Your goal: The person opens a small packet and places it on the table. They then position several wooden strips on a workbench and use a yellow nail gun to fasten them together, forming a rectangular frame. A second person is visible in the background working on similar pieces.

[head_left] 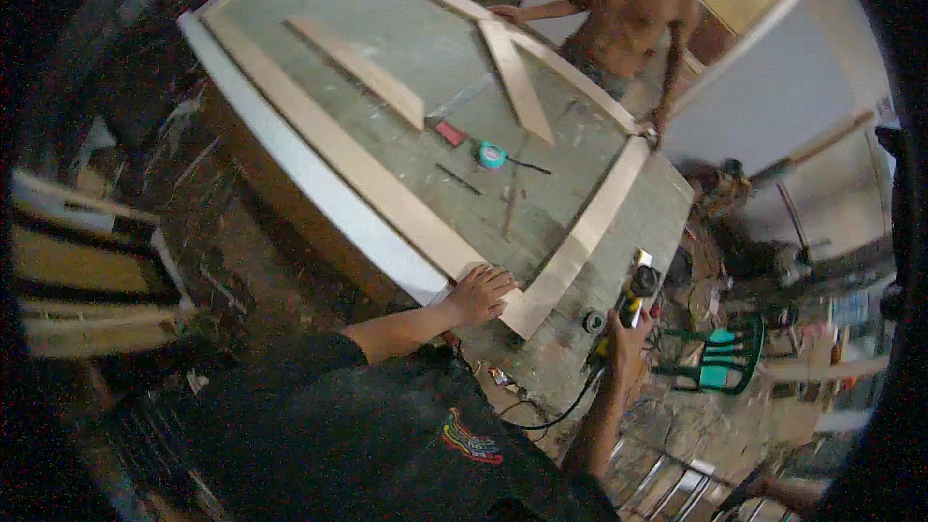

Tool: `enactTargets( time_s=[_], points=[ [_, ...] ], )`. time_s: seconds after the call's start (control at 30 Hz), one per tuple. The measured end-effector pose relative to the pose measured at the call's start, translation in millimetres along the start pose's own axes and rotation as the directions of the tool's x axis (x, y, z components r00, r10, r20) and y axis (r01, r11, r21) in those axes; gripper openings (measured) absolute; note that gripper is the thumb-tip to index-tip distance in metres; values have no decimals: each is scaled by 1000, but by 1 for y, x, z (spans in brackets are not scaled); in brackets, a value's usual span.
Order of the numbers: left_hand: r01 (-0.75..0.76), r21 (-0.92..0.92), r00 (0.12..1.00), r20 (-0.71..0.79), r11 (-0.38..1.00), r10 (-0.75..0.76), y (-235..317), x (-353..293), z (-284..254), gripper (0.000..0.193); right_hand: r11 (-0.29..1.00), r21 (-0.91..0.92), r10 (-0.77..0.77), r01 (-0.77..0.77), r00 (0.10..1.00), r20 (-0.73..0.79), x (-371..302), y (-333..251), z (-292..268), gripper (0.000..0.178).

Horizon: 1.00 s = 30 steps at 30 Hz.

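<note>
My left hand point(480, 295) lies flat, fingers stretched out, over the near corner of a pale wooden frame point(367, 177). There the long side strip meets the end strip point(592, 224) on a large worktable point(406, 19). To the right, my right hand point(628, 331) grips a yellow-and-black power tool point(643, 282), held apart from the frame. A black cord or hose point(570, 411) runs near that hand; where it joins is unclear. A small black round part point(593, 321) sits on the table between the frame corner and the tool.
A teal tape measure point(492, 155), a red block point(449, 133), a dark thin stick point(458, 180) and a loose wood strip point(358, 72) lie inside the frame. Across the table a co-worker point(628, 14) touches its far side. A green chair point(725, 358) stands right, amid floor clutter.
</note>
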<state>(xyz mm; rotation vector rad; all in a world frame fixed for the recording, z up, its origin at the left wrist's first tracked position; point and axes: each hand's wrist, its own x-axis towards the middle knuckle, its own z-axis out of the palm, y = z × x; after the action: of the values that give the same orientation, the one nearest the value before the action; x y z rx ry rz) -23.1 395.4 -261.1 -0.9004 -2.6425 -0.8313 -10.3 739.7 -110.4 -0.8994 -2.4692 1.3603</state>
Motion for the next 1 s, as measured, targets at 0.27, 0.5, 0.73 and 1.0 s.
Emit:
enactTargets(
  time_s=[0.27,0.5,0.73,1.0],
  points=[
    [43,-79,999,22,996,-41,0,-3,2,49,894,444,38,-54,998,45,-128,14,-49,64],
    [179,-41,982,-47,983,-181,18,-73,-42,46,872,477,-78,107,994,-79,-144,59,-56,53],
    [328,24,945,-27,944,-327,35,-114,-55,55,976,-29,-219,217,967,-131,-169,50,-108,36],
    [-139,-192,989,18,972,145,94,-69,-26,49,893,-448,-176,-39,886,-429,-289,43,-242,70]
  ],
)
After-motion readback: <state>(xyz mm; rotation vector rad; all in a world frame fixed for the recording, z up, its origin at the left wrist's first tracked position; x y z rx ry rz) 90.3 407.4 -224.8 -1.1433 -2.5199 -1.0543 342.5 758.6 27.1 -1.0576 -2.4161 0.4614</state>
